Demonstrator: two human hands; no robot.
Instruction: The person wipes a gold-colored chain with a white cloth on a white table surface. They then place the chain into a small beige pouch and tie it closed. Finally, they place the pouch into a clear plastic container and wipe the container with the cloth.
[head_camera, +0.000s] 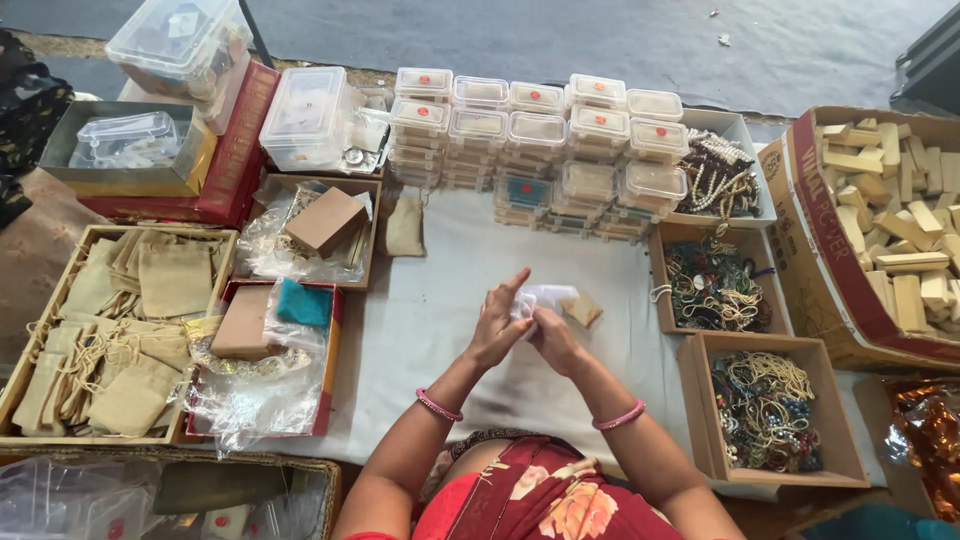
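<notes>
**Asker:** What are your hands doing?

**Me:** Both meet at the middle of the worktop (430, 300), which is covered by a pale cloth. My left hand (497, 322) and my right hand (553, 338) are pressed together around a small clear plastic pouch (545, 296). The fingers of both are closed on it, and my left forefinger sticks up. I wear a pink bangle on each wrist.

**Asker:** What lies close by?

**Me:** A small tan cloth pouch (582, 309) rests on the cloth just beside the plastic one, on my right. Beyond my hands stands a block of stacked clear lidded boxes (540, 140), some with red dots on the lids.

**Asker:** And to the sides?

**Me:** On my right, two open cardboard boxes hold tangled bead bracelets (765, 410), and a large carton holds pale wooden blocks (900, 240). On my left, a shallow tray holds beige drawstring bags (110, 330). Beside it, a red tray (325, 400) carries a flat brown box, a teal cloth and crumpled clear wrapping.
</notes>
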